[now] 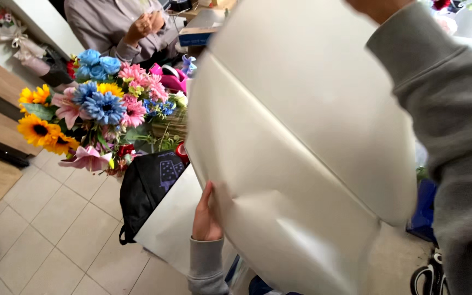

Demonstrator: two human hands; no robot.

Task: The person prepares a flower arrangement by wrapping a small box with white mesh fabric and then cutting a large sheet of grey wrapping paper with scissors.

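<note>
A large cream sheet of wrapping paper (301,136) is filling the middle of the view and blocking most of what is lying behind it. To its left, one mixed bouquet (88,109) of sunflowers, blue blooms and pink blooms is standing, with one black bag (146,188) sitting just below the flowers. Beyond the bouquet, another person (121,24) in a grey top is sitting with both hands raised together. The sheet is looking glossy, with two long creases running across it. The left hand (206,218) is gripping the sheet's lower left edge, thumb in front. The right hand (381,8) is reaching to the sheet's top edge, mostly out of frame, so its grip cannot be told.
</note>
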